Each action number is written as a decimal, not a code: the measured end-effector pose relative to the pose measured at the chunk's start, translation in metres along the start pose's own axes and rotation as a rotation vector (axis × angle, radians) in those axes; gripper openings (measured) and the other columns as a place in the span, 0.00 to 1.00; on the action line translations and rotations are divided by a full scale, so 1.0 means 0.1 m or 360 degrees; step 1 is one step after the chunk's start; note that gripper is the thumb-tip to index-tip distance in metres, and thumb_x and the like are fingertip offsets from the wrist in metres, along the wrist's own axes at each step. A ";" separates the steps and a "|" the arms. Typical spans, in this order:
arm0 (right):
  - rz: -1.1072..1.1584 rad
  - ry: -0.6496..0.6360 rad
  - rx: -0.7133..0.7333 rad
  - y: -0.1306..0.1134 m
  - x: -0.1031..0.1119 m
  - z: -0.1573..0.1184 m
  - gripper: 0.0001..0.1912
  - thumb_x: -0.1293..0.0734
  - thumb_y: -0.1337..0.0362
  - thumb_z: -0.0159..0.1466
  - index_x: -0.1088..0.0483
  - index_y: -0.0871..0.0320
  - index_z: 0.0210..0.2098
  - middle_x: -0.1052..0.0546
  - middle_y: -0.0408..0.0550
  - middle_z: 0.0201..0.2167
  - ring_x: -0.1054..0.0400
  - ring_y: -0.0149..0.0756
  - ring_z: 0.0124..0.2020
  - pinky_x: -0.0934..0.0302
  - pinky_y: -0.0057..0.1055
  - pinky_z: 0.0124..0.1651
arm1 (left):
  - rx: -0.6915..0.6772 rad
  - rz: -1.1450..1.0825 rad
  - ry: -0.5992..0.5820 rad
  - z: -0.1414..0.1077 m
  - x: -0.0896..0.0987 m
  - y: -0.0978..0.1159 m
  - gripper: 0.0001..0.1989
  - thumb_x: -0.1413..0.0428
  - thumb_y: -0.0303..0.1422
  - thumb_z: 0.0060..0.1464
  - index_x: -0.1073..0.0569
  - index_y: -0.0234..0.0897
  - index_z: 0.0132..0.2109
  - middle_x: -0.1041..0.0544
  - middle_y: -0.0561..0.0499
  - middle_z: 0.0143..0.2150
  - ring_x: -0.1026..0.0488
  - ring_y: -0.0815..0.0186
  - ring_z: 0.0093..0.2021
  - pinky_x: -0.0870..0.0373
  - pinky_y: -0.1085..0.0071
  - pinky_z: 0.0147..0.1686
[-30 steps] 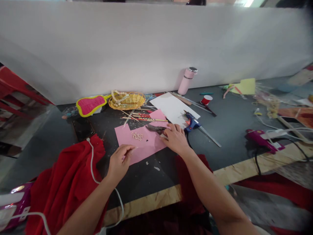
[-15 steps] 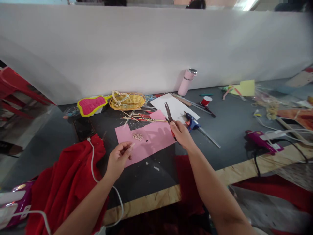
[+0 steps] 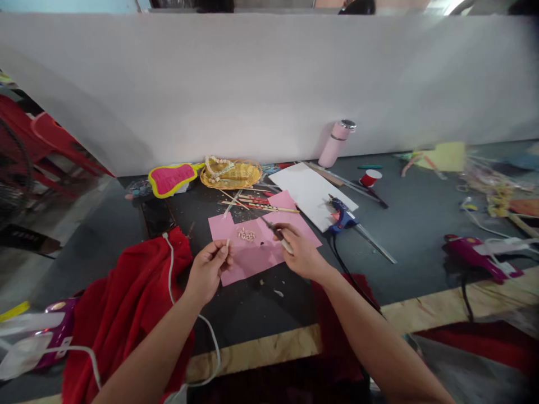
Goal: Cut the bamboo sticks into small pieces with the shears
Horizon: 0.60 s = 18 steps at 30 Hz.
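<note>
My left hand [image 3: 213,266] pinches a small pale stick piece [image 3: 228,243] between thumb and fingertips, over the left edge of a pink paper [image 3: 248,262]. In my right hand [image 3: 297,249] is a pair of pliers [image 3: 275,231], its dark jaws pointing up and left over the same paper. A pile of small pale pieces [image 3: 246,234] lies on the paper between the hands, with a tiny dark bit beside it. Several thin sticks [image 3: 261,205] lie just behind the pile.
Behind are a wicker basket [image 3: 236,175], a pink-yellow paddle shape [image 3: 172,179], white paper [image 3: 311,188] and a pink bottle [image 3: 337,143]. A blue glue gun [image 3: 341,216] lies right. Red cloth [image 3: 138,292] and a white cable [image 3: 170,264] sit left.
My right hand has moved left and down with the pliers, bringing them near the stick piece. My left hand still holds its piece. The whole view has shifted slightly.
</note>
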State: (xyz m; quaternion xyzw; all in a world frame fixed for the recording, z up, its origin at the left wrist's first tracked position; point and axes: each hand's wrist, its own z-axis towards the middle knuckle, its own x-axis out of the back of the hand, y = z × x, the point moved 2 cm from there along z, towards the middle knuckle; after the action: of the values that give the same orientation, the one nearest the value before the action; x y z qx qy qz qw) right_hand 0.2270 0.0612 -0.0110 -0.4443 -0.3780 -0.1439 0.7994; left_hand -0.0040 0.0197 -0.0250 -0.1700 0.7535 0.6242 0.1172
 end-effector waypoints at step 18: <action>-0.0820 -0.0329 0.0163 -0.34 -0.19 -0.10 0.14 0.43 0.70 0.64 0.36 0.63 0.48 0.51 0.63 0.65 0.44 0.50 0.55 0.47 0.47 0.53 | -0.0072 0.0178 -0.0034 0.00 0.00 0.01 0.09 0.41 0.34 0.53 0.27 0.33 0.40 0.29 0.55 0.26 0.34 0.76 0.22 0.35 0.80 0.22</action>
State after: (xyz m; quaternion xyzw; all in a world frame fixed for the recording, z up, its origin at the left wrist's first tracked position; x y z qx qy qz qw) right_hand 0.1996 0.0315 -0.0079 -0.3049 -0.5648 -0.2769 0.7151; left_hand -0.0039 0.0197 -0.0240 -0.1237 0.7463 0.6483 0.0864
